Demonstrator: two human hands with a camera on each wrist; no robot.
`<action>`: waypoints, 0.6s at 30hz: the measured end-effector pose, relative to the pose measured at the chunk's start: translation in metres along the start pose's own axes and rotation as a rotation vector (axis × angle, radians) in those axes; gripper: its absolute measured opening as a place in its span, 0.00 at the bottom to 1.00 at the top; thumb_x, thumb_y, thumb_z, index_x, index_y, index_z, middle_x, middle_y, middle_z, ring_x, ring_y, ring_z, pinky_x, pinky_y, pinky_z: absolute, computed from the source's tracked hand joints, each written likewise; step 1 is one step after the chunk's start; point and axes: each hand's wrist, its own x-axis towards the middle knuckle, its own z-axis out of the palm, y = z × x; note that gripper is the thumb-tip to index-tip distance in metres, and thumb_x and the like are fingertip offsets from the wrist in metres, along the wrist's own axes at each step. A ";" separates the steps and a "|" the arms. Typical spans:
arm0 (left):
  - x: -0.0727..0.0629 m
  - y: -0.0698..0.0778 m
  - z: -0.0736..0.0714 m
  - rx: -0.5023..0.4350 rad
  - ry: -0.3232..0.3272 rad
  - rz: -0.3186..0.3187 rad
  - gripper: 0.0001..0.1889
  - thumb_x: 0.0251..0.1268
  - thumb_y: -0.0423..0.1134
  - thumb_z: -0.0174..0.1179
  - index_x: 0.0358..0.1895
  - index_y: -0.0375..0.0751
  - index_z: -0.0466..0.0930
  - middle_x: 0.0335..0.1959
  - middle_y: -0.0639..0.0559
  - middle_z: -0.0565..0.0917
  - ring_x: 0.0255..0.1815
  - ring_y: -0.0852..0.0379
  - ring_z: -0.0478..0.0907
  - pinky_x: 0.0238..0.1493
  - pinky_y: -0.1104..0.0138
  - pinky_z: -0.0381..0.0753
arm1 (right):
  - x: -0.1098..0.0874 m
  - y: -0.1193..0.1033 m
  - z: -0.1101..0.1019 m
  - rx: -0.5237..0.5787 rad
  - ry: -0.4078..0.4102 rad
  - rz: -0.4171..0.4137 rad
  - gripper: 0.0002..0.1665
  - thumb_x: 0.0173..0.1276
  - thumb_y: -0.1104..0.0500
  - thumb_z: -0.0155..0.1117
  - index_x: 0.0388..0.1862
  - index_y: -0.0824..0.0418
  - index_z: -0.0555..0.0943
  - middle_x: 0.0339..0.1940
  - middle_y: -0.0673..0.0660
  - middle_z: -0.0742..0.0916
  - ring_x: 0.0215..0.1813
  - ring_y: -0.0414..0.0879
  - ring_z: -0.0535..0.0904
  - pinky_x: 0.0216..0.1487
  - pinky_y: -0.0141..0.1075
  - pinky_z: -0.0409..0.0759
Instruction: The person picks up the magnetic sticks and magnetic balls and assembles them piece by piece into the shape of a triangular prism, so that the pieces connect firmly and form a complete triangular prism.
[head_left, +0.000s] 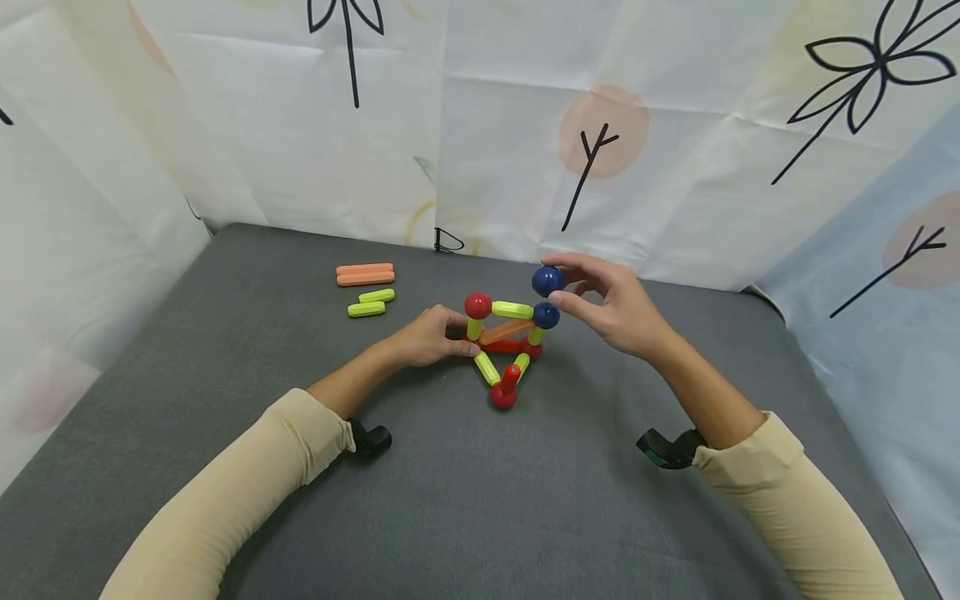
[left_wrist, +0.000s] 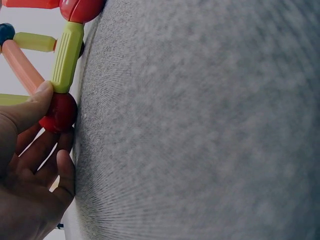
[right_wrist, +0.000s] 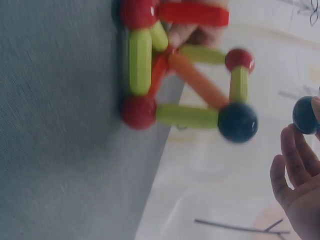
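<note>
A frame of rods and balls stands on the table. Its base has a front red ball (head_left: 503, 396) with a short red rod (head_left: 511, 377) rising from it. On top, a yellow-green rod (head_left: 512, 310) joins a red ball (head_left: 477, 305) to a blue ball (head_left: 546, 315), and an orange rod (head_left: 506, 332) slants between the uprights. My left hand (head_left: 431, 337) grips the base's left red ball (left_wrist: 60, 112), thumb at the end of a yellow-green rod (left_wrist: 68, 57). Between thumb and fingers, my right hand (head_left: 611, 308) pinches a loose blue ball (head_left: 546, 282), just above the frame's blue one.
Left of the frame, two orange rods (head_left: 365, 278) lie side by side on the grey table (head_left: 480, 517), with two short yellow-green rods (head_left: 367, 309) in front of them. A white printed curtain (head_left: 495, 167) hangs behind the table and along its sides.
</note>
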 end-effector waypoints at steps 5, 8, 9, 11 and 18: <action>0.001 -0.002 0.000 -0.004 0.004 0.001 0.16 0.64 0.35 0.68 0.54 0.35 0.84 0.47 0.46 0.87 0.48 0.52 0.79 0.56 0.57 0.75 | -0.015 -0.010 0.014 0.019 -0.069 -0.059 0.26 0.67 0.68 0.67 0.64 0.61 0.77 0.57 0.55 0.84 0.51 0.44 0.79 0.52 0.34 0.78; 0.002 -0.001 0.000 -0.010 0.001 -0.003 0.17 0.64 0.35 0.68 0.54 0.35 0.83 0.47 0.46 0.86 0.48 0.52 0.79 0.57 0.56 0.75 | -0.024 -0.008 0.024 0.037 -0.128 -0.059 0.25 0.67 0.67 0.68 0.63 0.61 0.78 0.57 0.54 0.84 0.52 0.44 0.79 0.54 0.37 0.78; 0.001 -0.001 0.000 -0.011 0.000 -0.004 0.17 0.64 0.35 0.68 0.54 0.35 0.83 0.48 0.46 0.86 0.49 0.52 0.79 0.57 0.56 0.75 | -0.026 -0.006 0.027 0.041 -0.145 -0.056 0.25 0.67 0.66 0.68 0.63 0.61 0.78 0.57 0.54 0.85 0.52 0.44 0.79 0.54 0.38 0.78; 0.001 -0.001 -0.001 -0.011 0.000 -0.005 0.17 0.64 0.35 0.68 0.55 0.35 0.83 0.48 0.46 0.86 0.49 0.52 0.79 0.58 0.55 0.75 | -0.030 -0.003 0.032 0.052 -0.174 -0.048 0.25 0.66 0.67 0.69 0.63 0.62 0.79 0.57 0.53 0.85 0.52 0.44 0.79 0.54 0.38 0.79; 0.001 -0.001 -0.001 -0.003 -0.001 -0.001 0.17 0.65 0.36 0.68 0.55 0.34 0.83 0.49 0.45 0.86 0.51 0.51 0.79 0.60 0.54 0.74 | -0.038 0.004 0.045 0.069 -0.240 -0.027 0.27 0.65 0.67 0.70 0.63 0.62 0.78 0.57 0.55 0.84 0.51 0.45 0.79 0.53 0.42 0.79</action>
